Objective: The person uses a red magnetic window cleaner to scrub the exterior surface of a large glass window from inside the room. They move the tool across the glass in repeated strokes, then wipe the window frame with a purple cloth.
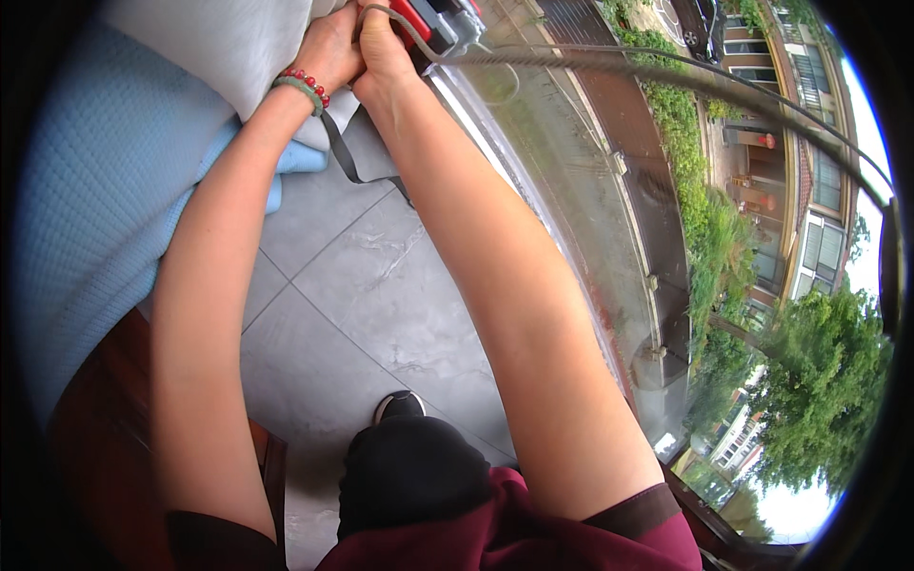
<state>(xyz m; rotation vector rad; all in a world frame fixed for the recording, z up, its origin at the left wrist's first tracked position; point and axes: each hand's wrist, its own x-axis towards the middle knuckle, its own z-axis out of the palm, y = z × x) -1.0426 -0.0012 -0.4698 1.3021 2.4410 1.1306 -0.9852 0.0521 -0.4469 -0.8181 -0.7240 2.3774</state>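
My two hands meet at the top edge, partly cut off. My left hand (pixel 330 44), with red and green bead bracelets (pixel 305 87) at its wrist, lies curled against the right; what its fingers hold is hidden. A grey cord (pixel 403 23) loops across the thumb of my right hand (pixel 384 56), which is closed around it. Just right of that hand is a red and black device (pixel 428 25) with a grey plastic part, partly out of view. From near it, the cord stretches right across the window. Below the wrists hangs a dark strap (pixel 341 148).
A blue quilted cover (pixel 121 157) and a pale grey cloth (pixel 207 46) lie at left. Dark wooden furniture (pixel 270 457) stands at lower left. Grey floor tiles (pixel 343 278) are below, with my shoe (pixel 400 404). The window sill (pixel 493 132) runs along the right; trees and houses are outside.
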